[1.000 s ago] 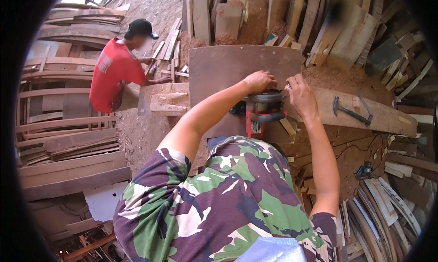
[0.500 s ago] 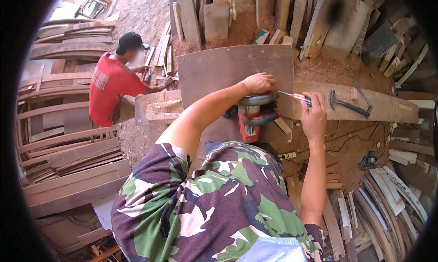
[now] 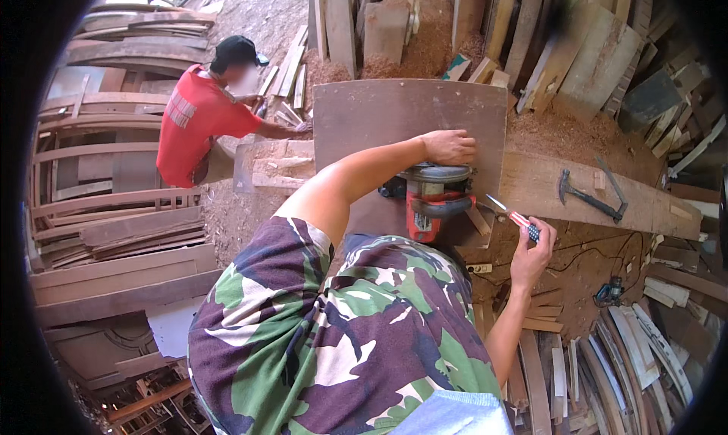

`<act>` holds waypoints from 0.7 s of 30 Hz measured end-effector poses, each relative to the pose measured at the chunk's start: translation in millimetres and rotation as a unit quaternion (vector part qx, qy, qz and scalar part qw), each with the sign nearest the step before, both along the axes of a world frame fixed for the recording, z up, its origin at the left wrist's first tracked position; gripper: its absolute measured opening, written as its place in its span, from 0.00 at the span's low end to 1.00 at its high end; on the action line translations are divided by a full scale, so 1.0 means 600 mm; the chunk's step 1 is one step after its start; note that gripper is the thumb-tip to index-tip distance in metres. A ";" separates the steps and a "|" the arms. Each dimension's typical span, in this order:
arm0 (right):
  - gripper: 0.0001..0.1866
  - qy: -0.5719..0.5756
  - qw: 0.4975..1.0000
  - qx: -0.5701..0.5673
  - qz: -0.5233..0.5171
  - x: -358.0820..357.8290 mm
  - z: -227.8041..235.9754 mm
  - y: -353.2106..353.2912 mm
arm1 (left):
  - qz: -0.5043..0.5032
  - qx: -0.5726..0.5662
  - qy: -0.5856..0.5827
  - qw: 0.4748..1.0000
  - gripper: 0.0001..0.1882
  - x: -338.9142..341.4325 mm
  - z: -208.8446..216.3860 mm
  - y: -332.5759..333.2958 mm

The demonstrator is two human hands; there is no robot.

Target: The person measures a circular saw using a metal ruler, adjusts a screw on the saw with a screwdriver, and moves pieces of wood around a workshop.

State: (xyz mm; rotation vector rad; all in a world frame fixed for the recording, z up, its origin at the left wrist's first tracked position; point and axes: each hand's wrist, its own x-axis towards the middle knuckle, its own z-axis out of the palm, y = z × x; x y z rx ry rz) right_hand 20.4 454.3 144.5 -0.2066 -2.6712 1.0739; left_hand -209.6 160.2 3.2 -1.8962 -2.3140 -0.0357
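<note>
A red-and-black power tool (image 3: 422, 221) with a round grey base lies on the brown wooden panel (image 3: 409, 109) in front of me. My left hand (image 3: 449, 147) is at the far side of that base, its fingers curled and closed. What lies under those fingers is hidden. In my right hand (image 3: 535, 257) is a screwdriver (image 3: 523, 221) with a red, white and blue handle. Its tip points up and left toward the power tool, apart from it. The right fingers wrap round the handle, right of the panel's edge.
A hammer (image 3: 591, 198) lies on the long plank (image 3: 546, 170) at the right, beside a thin angled metal piece. At the left a person in a red shirt (image 3: 201, 124) crouches by wood pieces. A small blue tool (image 3: 609, 291) and cables lie on the floor; boards stand behind.
My right hand has drawn the screwdriver back, nearer to me and to the right, so its tip is away from the power tool. My left hand stays at the tool.
</note>
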 end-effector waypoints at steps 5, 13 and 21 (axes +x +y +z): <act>0.12 0.001 1.000 -0.020 0.001 0.005 -0.018 -0.016 | 0.006 0.019 -0.036 0.999 0.11 -0.006 -0.002 -0.004; 0.15 -0.013 0.995 -0.071 -0.073 0.031 -0.054 -0.004 | -0.026 -0.045 -0.079 0.996 0.15 -0.017 0.018 0.008; 0.19 -0.174 0.812 -0.540 -0.141 0.112 -0.149 0.022 | -0.045 -0.088 -0.037 0.994 0.18 -0.026 0.025 0.007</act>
